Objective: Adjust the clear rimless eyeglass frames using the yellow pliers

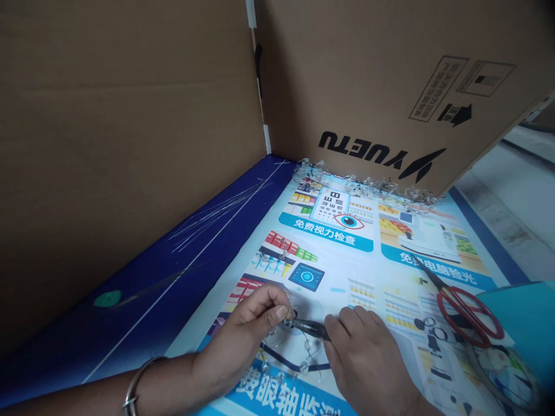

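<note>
Left hand (pixel 260 320) pinches a clear-bead strand (pixel 281 377) between thumb and index fingers, above the printed poster (pixel 342 289). Right hand (pixel 368 358) has its fingers closed around pliers (pixel 310 328), jaws at the strand. Red-handled scissors (pixel 466 312) lie farther right.

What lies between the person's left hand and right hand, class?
In the head view, dark pliers bridge the gap from the right hand to a small bead at the left hand.

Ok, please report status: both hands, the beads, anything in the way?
Left hand pinching bead strand. Right hand gripping pliers, tips at left fingertips. Scissors off to the right, clear of both hands.
</note>
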`<state>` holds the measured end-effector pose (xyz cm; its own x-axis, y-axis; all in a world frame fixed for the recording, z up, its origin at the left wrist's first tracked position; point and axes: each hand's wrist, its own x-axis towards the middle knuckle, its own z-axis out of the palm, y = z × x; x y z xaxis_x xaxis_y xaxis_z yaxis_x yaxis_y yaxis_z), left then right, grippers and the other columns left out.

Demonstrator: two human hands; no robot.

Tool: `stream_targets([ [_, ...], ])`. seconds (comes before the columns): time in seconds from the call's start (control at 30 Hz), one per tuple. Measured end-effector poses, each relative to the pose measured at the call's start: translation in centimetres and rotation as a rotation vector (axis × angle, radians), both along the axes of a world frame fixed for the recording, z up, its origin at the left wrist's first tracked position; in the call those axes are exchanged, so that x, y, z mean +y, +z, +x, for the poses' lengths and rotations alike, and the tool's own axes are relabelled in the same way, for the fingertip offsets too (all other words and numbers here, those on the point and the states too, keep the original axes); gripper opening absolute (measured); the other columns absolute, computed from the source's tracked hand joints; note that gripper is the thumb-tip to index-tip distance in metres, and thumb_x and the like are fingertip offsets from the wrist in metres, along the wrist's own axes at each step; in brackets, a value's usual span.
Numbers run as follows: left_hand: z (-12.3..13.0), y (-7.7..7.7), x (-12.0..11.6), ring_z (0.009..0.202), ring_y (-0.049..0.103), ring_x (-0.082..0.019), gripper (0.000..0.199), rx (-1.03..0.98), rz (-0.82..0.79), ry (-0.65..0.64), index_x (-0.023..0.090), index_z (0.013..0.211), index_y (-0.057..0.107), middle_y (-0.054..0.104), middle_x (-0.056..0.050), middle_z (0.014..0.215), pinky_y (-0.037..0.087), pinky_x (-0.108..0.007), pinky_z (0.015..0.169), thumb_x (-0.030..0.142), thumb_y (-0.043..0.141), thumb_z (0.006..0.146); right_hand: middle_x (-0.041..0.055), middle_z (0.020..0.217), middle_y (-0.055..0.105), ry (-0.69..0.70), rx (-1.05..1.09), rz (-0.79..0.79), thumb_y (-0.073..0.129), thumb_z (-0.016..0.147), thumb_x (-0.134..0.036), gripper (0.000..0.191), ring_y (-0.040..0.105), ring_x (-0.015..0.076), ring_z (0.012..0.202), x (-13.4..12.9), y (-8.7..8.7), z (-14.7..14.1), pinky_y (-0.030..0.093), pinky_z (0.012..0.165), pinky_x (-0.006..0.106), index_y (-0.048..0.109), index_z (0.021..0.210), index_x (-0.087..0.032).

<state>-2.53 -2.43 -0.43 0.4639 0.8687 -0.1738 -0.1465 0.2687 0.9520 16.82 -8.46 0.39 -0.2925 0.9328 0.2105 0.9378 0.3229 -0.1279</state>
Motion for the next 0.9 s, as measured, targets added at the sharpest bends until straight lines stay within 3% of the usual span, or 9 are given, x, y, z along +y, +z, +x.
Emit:
stream_targets([
  [0.63,-0.23,0.15,-0.33,0.073,0.044,-0.014,0.014,0.248,0.16,-0.021,0.019,0.083,0.052,0.05,0.001,0.077,0.036,-0.023,0.067,0.031,0.05,0.087,0.0024,0.079,0.054,-0.002,-0.145,0.038,0.06,0.073,-0.018,0.022,0.043,0.0187,0.072,-0.04,-0.44,-0.24,0.028,0.069,0.034,0.058,0.095,-0.02],
  [0.9,-0.1,0.15,-0.43,0.072,0.044,-0.013,0.013,0.263,0.181,0.004,0.019,0.081,0.053,0.05,0.001,0.075,0.037,-0.022,0.066,0.03,0.05,0.086,0.0026,0.078,0.054,0.004,-0.157,0.032,0.06,0.072,-0.017,0.024,0.043,0.0189,0.072,-0.14,-0.69,-0.2,0.029,0.069,0.035,0.058,0.096,-0.019],
])
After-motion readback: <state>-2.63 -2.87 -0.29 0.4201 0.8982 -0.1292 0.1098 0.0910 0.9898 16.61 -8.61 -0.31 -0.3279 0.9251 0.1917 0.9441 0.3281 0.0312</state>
